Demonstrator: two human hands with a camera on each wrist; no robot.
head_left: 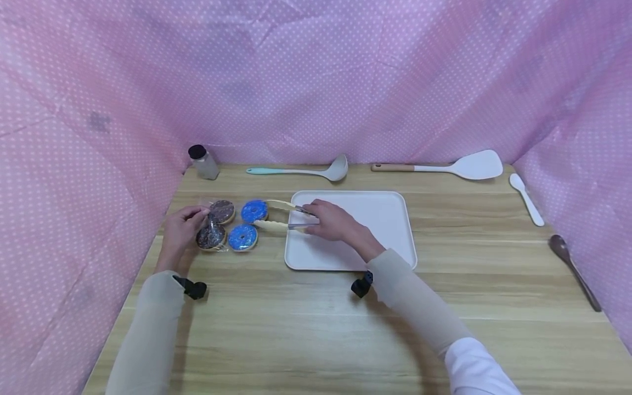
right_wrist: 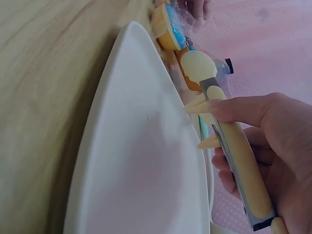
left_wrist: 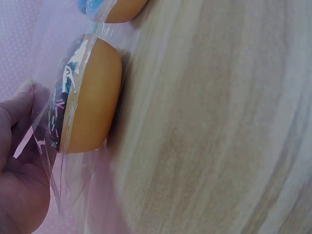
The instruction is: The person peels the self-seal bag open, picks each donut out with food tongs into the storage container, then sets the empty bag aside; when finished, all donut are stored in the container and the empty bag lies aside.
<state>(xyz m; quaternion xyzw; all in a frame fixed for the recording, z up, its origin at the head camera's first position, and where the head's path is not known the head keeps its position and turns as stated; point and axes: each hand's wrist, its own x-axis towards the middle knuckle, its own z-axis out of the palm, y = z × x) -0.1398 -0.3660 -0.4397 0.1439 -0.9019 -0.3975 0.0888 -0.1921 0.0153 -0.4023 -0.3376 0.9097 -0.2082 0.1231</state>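
Note:
Several toy donuts lie in a clear plastic bag (head_left: pixel 217 222) on the wooden table (head_left: pixel 316 329): two chocolate ones (head_left: pixel 211 236) with sprinkles and two blue ones (head_left: pixel 254 210). My left hand (head_left: pixel 181 227) pinches the bag's plastic (left_wrist: pixel 46 141) beside a chocolate donut (left_wrist: pixel 87 97). My right hand (head_left: pixel 332 219) grips cream tongs (head_left: pixel 281 216), whose tips reach toward the far blue donut. In the right wrist view the tongs (right_wrist: pixel 239 156) lie over the edge of a white tray (right_wrist: pixel 141 170).
The white tray (head_left: pixel 385 219) sits mid-table. Along the back lie a jar with a black cap (head_left: pixel 203 162), a ladle (head_left: pixel 306 171) and a white spatula (head_left: pixel 454 165). A white spoon (head_left: pixel 527 198) and a brown spoon (head_left: pixel 575 269) lie at right. Pink dotted cloth walls surround the table.

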